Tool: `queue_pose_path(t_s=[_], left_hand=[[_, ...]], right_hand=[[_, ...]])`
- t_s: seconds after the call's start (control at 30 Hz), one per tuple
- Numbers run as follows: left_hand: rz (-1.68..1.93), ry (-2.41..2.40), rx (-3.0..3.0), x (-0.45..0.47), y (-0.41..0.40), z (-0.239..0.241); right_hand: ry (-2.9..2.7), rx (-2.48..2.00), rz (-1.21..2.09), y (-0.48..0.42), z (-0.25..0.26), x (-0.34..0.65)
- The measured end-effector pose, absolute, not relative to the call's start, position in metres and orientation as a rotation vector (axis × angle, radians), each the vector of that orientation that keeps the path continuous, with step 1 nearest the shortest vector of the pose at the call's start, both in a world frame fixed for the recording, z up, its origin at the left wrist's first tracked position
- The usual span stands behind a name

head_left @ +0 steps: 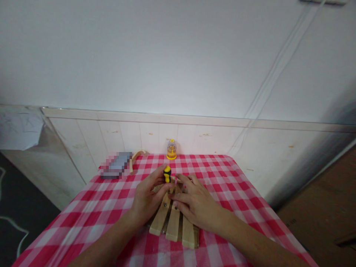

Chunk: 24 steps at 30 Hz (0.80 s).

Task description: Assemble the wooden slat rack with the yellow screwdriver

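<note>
In the head view, my left hand (148,196) is closed around a short yellow-and-black screwdriver (167,173), which stands upright with its handle on top. Below it lies a wooden slatted piece (172,227), its three light slats fanning out toward me, with dark screw heads or holes in them. My right hand (198,202) is curled over the far right part of this piece, thumb and fingers pressing on the wood close to the screwdriver's lower end. The screwdriver's tip and the far end of the slats are mostly hidden by my fingers.
A red-and-white checked cloth (222,237) covers the table. At its back edge stands a clear case with a yellow base and cap (171,150). On the back left are a pixelated flat object (116,166) and a curved wooden piece (136,157). A white wall (167,66) rises behind.
</note>
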<state>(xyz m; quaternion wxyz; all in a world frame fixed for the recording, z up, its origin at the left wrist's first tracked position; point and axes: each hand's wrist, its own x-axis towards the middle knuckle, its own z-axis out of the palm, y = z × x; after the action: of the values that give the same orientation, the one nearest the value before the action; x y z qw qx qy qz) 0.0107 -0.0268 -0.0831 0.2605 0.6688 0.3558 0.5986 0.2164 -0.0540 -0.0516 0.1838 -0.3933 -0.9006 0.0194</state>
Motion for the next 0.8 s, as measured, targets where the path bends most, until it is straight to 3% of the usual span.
queue_pose_path(t_s=[0.8], left_hand=[[1.484,0.895,1.824,0.0126,-0.0308,-0.0852]], right_hand=[[-2.541,-1.122,0.056,-0.0541,-0.0493,0.216]])
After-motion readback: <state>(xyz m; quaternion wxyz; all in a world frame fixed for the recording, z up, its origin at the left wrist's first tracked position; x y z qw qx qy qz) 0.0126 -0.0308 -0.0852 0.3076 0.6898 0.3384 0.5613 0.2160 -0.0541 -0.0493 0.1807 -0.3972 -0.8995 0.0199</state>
